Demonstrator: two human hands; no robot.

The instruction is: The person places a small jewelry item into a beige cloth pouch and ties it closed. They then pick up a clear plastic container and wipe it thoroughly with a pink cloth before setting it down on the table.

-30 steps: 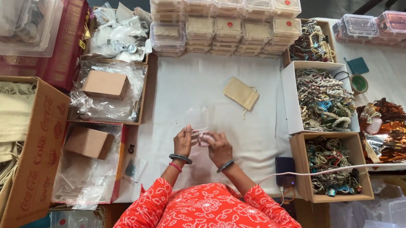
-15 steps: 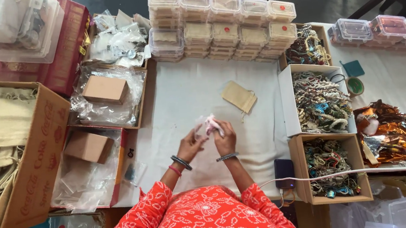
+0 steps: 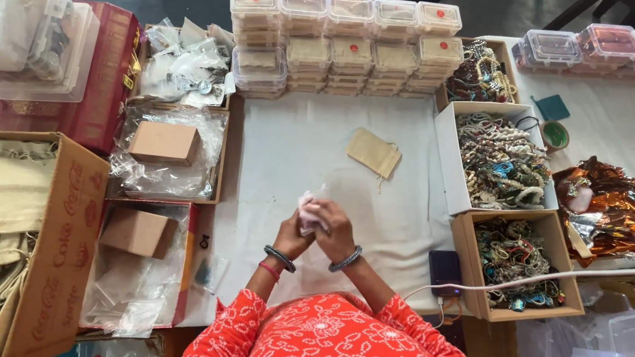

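Your left hand point(image 3: 292, 237) and right hand point(image 3: 333, 230) both closed round small clear plastic packet point(image 3: 309, 209), pinkish inside, held just above white cloth table point(image 3: 292, 157). Tan cloth pouch point(image 3: 374, 152) lies flat further up. Stacked clear lidded boxes point(image 3: 346, 36) at far edge. Open boxes of beads point(image 3: 502, 159) on right.

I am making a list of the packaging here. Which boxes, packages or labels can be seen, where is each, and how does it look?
Clear lidded boxes: stacked at the table's far edge, red round stickers.
Brown carton: far left, red lettering, holds beige bags.
Small plain brown box: on clear wrap, upper left tray.
White open box: right, full of bead jewellery.
Beige pouch: table centre.
Both hands: hold a small clear packet.
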